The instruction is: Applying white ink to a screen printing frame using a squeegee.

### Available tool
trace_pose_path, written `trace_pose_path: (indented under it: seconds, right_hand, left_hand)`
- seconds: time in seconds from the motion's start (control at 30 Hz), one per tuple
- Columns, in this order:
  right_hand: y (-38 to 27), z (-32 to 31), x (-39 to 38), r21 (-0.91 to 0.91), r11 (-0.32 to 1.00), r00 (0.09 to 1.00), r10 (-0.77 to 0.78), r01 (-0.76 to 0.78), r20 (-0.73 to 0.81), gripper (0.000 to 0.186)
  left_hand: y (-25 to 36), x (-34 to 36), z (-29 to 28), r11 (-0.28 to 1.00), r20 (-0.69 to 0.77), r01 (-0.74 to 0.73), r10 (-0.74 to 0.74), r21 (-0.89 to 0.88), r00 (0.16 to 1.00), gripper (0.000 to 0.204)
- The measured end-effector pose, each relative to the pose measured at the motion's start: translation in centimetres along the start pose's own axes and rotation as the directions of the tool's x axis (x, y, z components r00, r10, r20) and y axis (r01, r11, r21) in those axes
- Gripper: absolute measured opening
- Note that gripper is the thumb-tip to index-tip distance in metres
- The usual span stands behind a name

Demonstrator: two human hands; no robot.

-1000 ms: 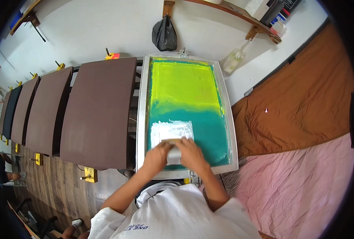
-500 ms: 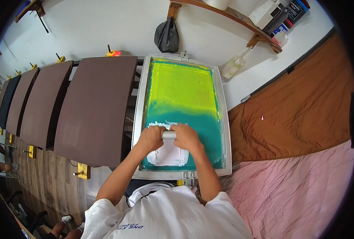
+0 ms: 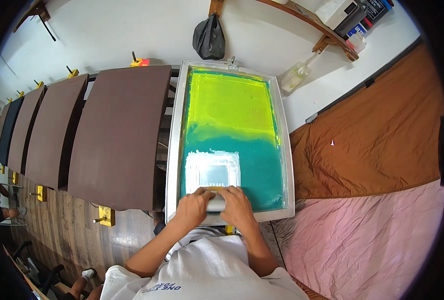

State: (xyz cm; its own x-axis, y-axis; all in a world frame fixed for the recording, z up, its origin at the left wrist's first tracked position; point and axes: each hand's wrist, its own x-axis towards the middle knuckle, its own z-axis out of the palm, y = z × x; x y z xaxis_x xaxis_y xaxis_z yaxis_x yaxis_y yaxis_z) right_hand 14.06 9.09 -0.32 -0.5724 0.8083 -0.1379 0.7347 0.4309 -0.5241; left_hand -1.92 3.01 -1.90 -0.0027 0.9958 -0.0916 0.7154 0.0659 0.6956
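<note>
A screen printing frame [image 3: 288, 165] with a pale metal rim lies in front of me, its mesh [image 3: 254, 165] yellow-green at the far end and teal at the near end. White ink [image 3: 197, 165] makes a squarish patch on the near left of the mesh. At the patch's near edge, a squeegee [image 3: 215, 202] with a light handle and yellowish blade is held by both hands. My left hand [image 3: 192, 207] wraps around its left part and my right hand [image 3: 236, 204] its right part, fingers closed. The ink right under the blade is partly hidden.
Several brown printing boards [image 3: 119, 135] stand in a row to the left. A clamp [image 3: 232, 63] sits at the frame's far edge. A black bag [image 3: 209, 37] hangs from a shelf [image 3: 302, 15]. Brown cloth [image 3: 367, 130] and pink cloth [image 3: 362, 240] lie to the right. People's legs show lower left.
Both hands have drawn the squeegee toward me, from the middle of the white patch to its near edge. A thinner, square area now shows inside the ink.
</note>
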Motion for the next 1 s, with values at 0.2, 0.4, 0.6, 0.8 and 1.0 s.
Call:
trace_pose_path:
  seconds: [0.2, 0.4, 0.6, 0.8, 1.0]
  right_hand:
    - [0.0, -2.5, 1.4, -0.033, 0.999, 0.941, 0.022, -0.011, 0.339, 0.038]
    - [1.2, -1.4, 4.4, -0.082, 0.994, 0.997, -0.072, 0.072, -0.001, 0.032]
    - [1.0, 1.5, -1.9, -0.111, 0.985, 0.986, -0.143, 0.133, -0.086, 0.036]
    - [0.0, -1.5, -1.4, -0.054, 0.994, 0.992, -0.085, 0.091, 0.097, 0.031]
    - [1.5, -1.8, 5.2, -0.131, 0.988, 0.996, -0.089, 0.084, -0.026, 0.025]
  left_hand:
    - [-0.3, 0.9, -1.7, 0.995, 0.295, -0.009, -0.020, 0.096, 0.955, 0.036]
    - [-1.6, 4.6, -0.9, 0.990, -0.095, -0.138, 0.141, 0.036, 0.985, 0.040]
    - [-0.4, -1.5, 1.3, 0.977, -0.053, -0.171, 0.179, 0.125, 0.982, 0.060]
    - [1.6, -0.7, -2.3, 0.998, 0.175, -0.052, 0.044, 0.039, 0.984, 0.049]
    - [-1.1, 5.6, -2.0, 0.991, -0.069, -0.125, 0.129, 0.050, 0.989, 0.043]
